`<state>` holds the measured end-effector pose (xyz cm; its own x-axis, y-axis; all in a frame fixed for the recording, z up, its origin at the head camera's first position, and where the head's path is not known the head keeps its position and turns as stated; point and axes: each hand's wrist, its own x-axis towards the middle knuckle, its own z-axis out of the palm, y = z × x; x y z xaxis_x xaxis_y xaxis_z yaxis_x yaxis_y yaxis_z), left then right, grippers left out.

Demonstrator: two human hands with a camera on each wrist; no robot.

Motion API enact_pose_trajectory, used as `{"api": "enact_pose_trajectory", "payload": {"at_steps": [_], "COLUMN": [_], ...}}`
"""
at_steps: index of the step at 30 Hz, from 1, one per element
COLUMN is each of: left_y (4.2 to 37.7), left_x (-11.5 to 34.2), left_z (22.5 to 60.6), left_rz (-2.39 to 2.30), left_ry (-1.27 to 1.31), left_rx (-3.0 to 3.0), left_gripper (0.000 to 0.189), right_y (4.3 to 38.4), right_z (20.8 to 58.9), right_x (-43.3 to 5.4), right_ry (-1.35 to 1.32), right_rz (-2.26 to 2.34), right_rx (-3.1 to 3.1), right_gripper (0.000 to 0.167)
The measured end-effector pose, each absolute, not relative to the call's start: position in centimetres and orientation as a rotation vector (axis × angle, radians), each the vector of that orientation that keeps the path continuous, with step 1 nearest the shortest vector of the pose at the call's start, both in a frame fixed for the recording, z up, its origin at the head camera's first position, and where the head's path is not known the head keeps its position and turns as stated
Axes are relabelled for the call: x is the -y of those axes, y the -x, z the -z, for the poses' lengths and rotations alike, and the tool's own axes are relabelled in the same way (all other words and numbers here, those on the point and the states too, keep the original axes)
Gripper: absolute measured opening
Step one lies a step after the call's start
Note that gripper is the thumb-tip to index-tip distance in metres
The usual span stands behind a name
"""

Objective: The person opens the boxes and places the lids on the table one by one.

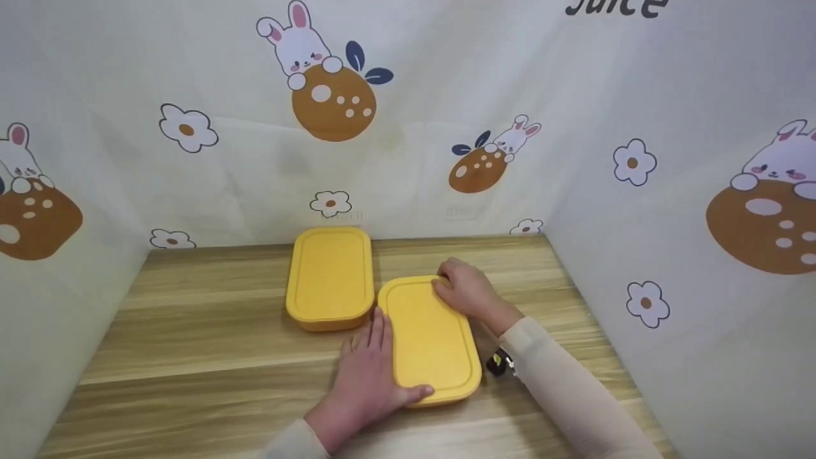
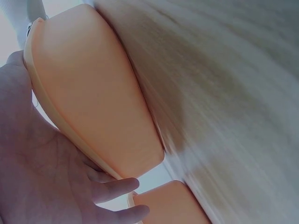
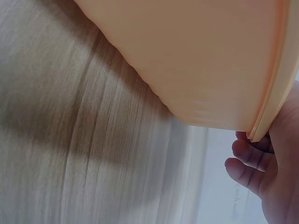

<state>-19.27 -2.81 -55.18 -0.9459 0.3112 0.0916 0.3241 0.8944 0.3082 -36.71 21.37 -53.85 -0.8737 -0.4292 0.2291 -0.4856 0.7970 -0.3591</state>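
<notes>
A yellow lidded food container (image 1: pixel 433 344) sits at a slant on the wooden table, its lid on. My left hand (image 1: pixel 366 376) lies along its left side, fingers extended and thumb resting on the lid's near edge. In the left wrist view the palm of that hand (image 2: pixel 46 158) faces the container's side wall (image 2: pixel 88 84). At the far right corner my right hand (image 1: pixel 468 290) grips the lid's rim, thumb on top. Seen from the right wrist, curled fingers (image 3: pixel 252 175) reach under the rim (image 3: pixel 268 112).
A second yellow lidded container (image 1: pixel 331 274) stands behind and to the left, near the back wall. Pale printed sheets (image 1: pixel 408 159) enclose the table (image 1: pixel 191 357) at the back and sides. A small black object (image 1: pixel 496 363) shows beside the right sleeve (image 1: pixel 567 389).
</notes>
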Motion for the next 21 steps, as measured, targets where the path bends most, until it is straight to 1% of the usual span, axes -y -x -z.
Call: {"api": "enact_pose_trajectory", "payload": {"at_steps": [21], "left_y": [19.16], "left_x": [2.61], "left_z": [55.28], "left_rz": [0.503], "left_ry": [0.505], "left_rx": [3.023], "left_gripper": [0.153], "right_y": [36.47], "right_z": [53.54], "right_x": [-21.49], "right_ry": [-0.786], "right_rz": [-0.531], "right_rx": [2.798], "right_gripper": [0.024]}}
